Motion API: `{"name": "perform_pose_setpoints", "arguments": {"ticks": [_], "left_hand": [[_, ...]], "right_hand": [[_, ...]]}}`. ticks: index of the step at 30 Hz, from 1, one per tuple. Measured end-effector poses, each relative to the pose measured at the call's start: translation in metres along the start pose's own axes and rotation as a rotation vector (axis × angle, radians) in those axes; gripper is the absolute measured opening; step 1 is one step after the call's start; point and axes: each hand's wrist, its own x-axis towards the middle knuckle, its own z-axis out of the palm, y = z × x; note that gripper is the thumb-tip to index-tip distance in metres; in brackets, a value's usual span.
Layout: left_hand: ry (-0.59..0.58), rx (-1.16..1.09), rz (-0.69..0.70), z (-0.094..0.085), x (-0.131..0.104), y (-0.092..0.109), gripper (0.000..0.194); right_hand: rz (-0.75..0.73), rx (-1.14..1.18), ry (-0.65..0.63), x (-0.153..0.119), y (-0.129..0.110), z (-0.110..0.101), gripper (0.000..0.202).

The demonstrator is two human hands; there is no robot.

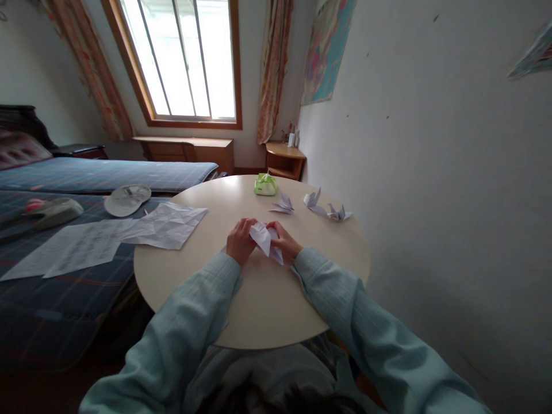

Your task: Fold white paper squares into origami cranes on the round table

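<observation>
Between my two hands is a piece of folded white paper (264, 238), held just above the round table (276, 310). My left hand (241, 240) grips its left side with curled fingers. On the opposite side, my right hand (285, 241) pinches the paper, thumb and fingers closed on it. Part of the paper is hidden behind the fingers. Beyond my hands lie several folded paper cranes: one paper crane (283, 203) nearest, another paper crane (314, 200) to its right, and a third paper crane (338, 213) near the table's right edge.
A green-and-white tissue pack (265, 184) sits at the table's far side. Creased paper sheets (168, 224) overhang the table's left edge onto the bed (64, 310). A pale cap (127, 199) lies on the bed. The wall (431, 201) stands close on the right.
</observation>
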Motion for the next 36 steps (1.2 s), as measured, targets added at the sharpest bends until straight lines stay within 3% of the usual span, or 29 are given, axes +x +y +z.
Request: {"name": "perform_pose_setpoints", "arguments": {"ticks": [6, 15, 24, 36], "left_hand": [[-0.027, -0.076, -0.022, 0.000, 0.000, -0.004, 0.032], [-0.004, -0.119, 0.017, -0.001, 0.000, -0.003, 0.035], [-0.021, -0.033, -0.060, 0.001, 0.000, -0.006, 0.039], [0.012, 0.022, -0.089, -0.003, 0.002, -0.005, 0.035]], "right_hand": [[-0.016, -0.098, 0.203, 0.012, 0.016, -0.008, 0.021], [0.060, -0.324, 0.374, 0.010, 0.002, -0.011, 0.012], [-0.051, -0.288, 0.446, 0.012, 0.002, -0.014, 0.011], [0.011, -0.312, 0.615, 0.012, 0.001, -0.016, 0.012]]}}
